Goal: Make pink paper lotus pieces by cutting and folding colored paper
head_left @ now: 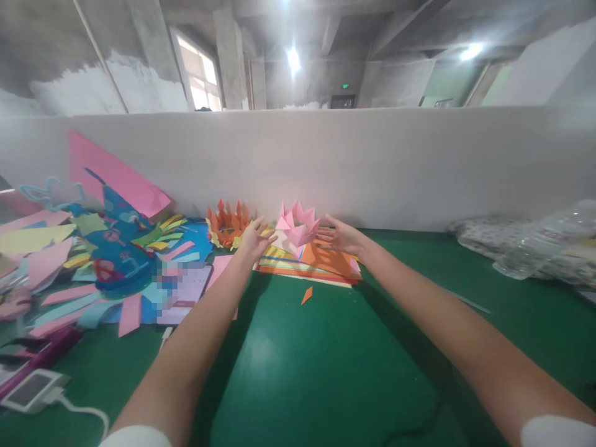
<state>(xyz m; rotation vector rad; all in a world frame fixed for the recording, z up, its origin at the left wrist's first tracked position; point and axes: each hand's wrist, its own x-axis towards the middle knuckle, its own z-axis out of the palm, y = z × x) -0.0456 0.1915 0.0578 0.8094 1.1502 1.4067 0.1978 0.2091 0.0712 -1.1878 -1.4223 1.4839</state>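
Both hands flank a pink paper crown (298, 226) at the far edge of the green table (326, 366).

The left hand (254, 239) and right hand (342, 237) are wide open with fingers spread, one on each side of the crown. Whether the fingertips touch it is uncertain, as the view there is small and soft. The crown sits on a stack of coloured sheets (326, 267), close to the white partition (372, 167). An orange paper crown (228, 225) stands just left of it. An orange scrap (306, 295) lies near the stack. Open green surface spans the near middle, with cut paper (112, 267) crowding the left and plastic bags (535, 245) the right.
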